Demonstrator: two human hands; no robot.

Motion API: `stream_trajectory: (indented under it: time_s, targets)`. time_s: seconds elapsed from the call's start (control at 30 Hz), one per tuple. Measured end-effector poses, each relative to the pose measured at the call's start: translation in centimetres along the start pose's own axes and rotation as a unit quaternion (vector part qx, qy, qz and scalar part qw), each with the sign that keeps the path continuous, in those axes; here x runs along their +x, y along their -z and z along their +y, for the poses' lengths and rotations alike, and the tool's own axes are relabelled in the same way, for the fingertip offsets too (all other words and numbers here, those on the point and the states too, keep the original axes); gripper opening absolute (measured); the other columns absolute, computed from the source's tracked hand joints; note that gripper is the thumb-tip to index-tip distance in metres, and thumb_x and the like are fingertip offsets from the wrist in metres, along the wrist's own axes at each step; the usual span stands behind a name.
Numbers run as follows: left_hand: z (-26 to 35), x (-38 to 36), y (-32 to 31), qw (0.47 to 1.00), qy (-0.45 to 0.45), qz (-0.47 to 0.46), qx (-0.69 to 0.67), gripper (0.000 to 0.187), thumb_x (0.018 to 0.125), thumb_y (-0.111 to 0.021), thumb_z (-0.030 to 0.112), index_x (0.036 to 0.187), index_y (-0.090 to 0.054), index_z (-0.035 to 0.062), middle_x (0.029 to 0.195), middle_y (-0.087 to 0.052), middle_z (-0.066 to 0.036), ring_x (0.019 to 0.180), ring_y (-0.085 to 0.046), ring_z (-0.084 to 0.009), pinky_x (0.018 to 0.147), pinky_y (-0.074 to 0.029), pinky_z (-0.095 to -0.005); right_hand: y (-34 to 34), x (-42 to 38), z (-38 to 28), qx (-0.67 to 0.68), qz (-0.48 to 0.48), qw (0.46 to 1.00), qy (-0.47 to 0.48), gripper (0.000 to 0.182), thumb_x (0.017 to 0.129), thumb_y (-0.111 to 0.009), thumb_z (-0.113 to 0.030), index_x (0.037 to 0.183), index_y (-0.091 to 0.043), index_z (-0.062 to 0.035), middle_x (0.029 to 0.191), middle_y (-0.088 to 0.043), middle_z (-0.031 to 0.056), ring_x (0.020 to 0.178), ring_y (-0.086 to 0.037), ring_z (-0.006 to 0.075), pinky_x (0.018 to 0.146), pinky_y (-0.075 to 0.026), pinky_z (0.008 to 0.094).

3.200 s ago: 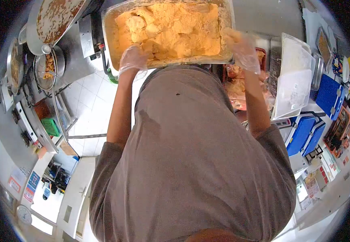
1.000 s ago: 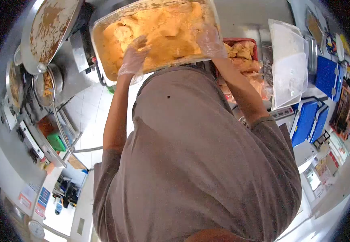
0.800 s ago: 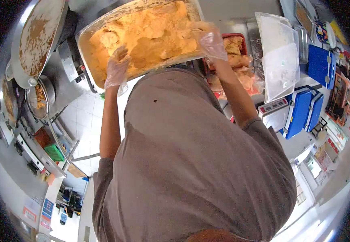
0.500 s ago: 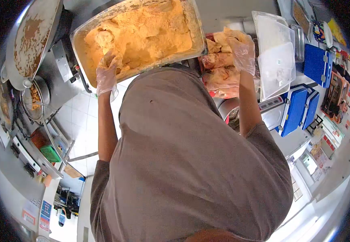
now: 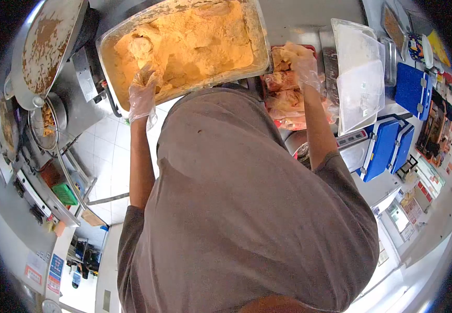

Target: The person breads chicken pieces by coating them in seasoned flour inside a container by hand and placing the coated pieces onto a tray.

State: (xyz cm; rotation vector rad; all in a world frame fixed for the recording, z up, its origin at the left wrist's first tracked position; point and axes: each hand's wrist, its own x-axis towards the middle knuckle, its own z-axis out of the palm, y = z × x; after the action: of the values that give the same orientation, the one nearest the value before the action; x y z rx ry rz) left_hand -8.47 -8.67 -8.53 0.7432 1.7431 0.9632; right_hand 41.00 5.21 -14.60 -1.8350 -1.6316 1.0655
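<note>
A clear tub (image 5: 263, 39) holds orange-yellow breading flour (image 5: 200, 44), with lumpy coated pieces partly buried in it. My left hand (image 5: 143, 96), in a clear plastic glove, hangs over the tub's near left side, its flour-dusted fingers loosely bent and apart. To the right, raw chicken pieces (image 5: 283, 99) lie in a red-rimmed tray. At the tray's far end my right hand (image 5: 303, 65), also gloved, has its fingers closed round a chicken piece, most of it hidden by the glove.
Translucent white lids (image 5: 360, 78) stand right of the tray. Beyond them are blue boxes (image 5: 411, 89) with latches. A large stained pan (image 5: 49, 44) stands at far left, above a pot (image 5: 56, 117) with fried bits. White floor tiles (image 5: 106, 138) show below the tub.
My right hand has shifted left over the raw chicken. My left hand stays at the tub's near left side. The whole view has shifted slightly.
</note>
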Motion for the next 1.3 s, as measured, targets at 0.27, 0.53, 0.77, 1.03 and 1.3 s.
stream_trajectory:
  time_s: [0.27, 0.53, 0.77, 1.03, 1.3]
  targets:
    - [-1.5, 0.0, -0.1, 0.997, -0.027, 0.004, 0.075, 0.041, 0.099, -0.067, 0.010, 0.137, -0.059, -0.0035, 0.120, -0.071, -0.012, 0.103, -0.066, -0.0173, 0.091, -0.053, -0.0290, -0.2, 2.4, 6.4, -0.382, -0.049, 0.901, 0.200, 0.032, 0.093, -0.063, -0.011, 0.122, -0.064, 0.0005, 0.116, -0.068, 0.0153, 0.104, -0.065, 0.0319, 0.093, -0.051, 0.0428]
    - [0.1, -0.5, -1.0, 0.998, -0.014, 0.000, 0.057, 0.042, 0.098, -0.065, 0.008, 0.138, -0.058, -0.0043, 0.121, -0.070, -0.012, 0.105, -0.064, -0.0165, 0.092, -0.052, -0.0293, -3.9, 1.5, 8.0, -0.412, 0.005, 0.863, 0.292, 0.041, 0.091, -0.064, -0.011, 0.129, -0.060, 0.0024, 0.119, -0.066, 0.0148, 0.113, -0.061, 0.0296, 0.100, -0.047, 0.0427]
    - [-0.5, -0.4, -0.5, 0.998, -0.011, 0.006, 0.061, 0.043, 0.098, -0.066, 0.008, 0.139, -0.058, -0.0039, 0.122, -0.070, -0.012, 0.108, -0.063, -0.0163, 0.095, -0.052, -0.0295, -0.7, -2.5, 16.4, -0.390, -0.035, 0.836, 0.383, 0.034, 0.097, -0.061, -0.014, 0.128, -0.060, 0.0009, 0.116, -0.068, 0.0137, 0.107, -0.064, 0.0300, 0.094, -0.052, 0.0435]
    - [-3.6, -0.3, 0.7, 0.999, -0.020, 0.024, -0.009, 0.042, 0.099, -0.066, 0.007, 0.139, -0.058, -0.0036, 0.121, -0.070, -0.012, 0.108, -0.064, -0.0162, 0.093, -0.053, -0.0303, 2.1, -0.1, 6.5, -0.374, -0.041, 0.898, 0.228, 0.023, 0.093, -0.064, -0.013, 0.113, -0.068, -0.0030, 0.099, -0.072, 0.0115, 0.091, -0.069, 0.0275, 0.074, -0.056, 0.0437]
    - [-2.8, -0.4, 1.3, 0.988, -0.069, 0.042, 0.134, 0.043, 0.099, -0.069, 0.019, 0.136, -0.062, -0.0018, 0.117, -0.073, -0.015, 0.100, -0.068, -0.0184, 0.088, -0.055, -0.0315, -3.2, 0.0, 6.2, -0.255, 0.113, 0.899, 0.339, 0.036, 0.089, -0.064, -0.009, 0.123, -0.063, 0.0009, 0.118, -0.069, 0.0200, 0.102, -0.068, 0.0403, 0.085, -0.057, 0.0450]
